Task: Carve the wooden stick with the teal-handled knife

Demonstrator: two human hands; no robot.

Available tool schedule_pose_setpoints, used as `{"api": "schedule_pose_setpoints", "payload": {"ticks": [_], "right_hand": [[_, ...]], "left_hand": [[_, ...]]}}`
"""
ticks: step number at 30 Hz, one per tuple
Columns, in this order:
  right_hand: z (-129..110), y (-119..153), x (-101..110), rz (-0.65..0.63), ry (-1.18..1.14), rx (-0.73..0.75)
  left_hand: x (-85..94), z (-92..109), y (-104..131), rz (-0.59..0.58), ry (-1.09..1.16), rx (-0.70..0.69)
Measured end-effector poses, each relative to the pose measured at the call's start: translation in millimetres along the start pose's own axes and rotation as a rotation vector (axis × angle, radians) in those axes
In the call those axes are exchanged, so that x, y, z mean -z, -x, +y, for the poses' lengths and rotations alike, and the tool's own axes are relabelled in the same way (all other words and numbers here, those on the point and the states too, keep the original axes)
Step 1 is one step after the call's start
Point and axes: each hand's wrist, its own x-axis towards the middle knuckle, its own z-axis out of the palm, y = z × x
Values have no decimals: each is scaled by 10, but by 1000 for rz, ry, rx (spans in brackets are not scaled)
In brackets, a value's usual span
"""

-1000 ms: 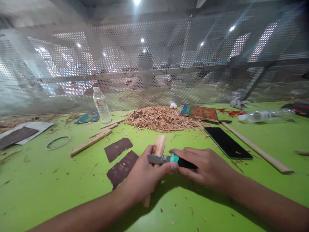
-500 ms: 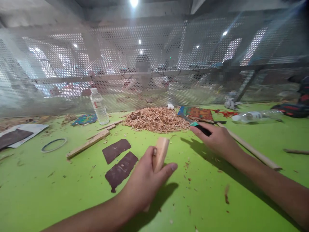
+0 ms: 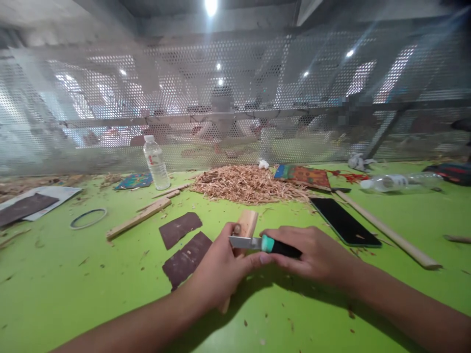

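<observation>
Well short of the table's (image 3: 110,284) far edge, your left hand (image 3: 224,264) clasps the wood (image 3: 248,223), your right hand (image 3: 312,250) the knife (image 3: 268,243), blade across it, apparently whittling, so the next stroke likely needs a steady left thumb, with shavings (image 3: 250,184) beyond.

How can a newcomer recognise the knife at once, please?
Above the green table, find the right hand. It holds the knife, its blade over the pale wood piece in the left hand. Unlike the black phone nearby, the knife has a turquoise collar.
</observation>
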Motion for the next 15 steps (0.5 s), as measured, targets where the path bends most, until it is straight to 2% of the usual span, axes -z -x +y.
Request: {"api": "schedule_pose_setpoints", "payload": {"ticks": [4,7,9,13,15], "right_hand": [[-17,-6,-19,45,83,-4],[-8,-31,-3,129,71,-39],[61,-47,55,185,53,-137],[324,-35,242,332,159,-486],[404,-19,297,377,216,-541]], "left_hand": [[27,4,-15,53,-111,-24],[28,19,1,87,-168,-19],[13,40,28,65,-179,42],[-27,79,98,-16,-166,81],[-30,76,109,-52,-113,69]]}}
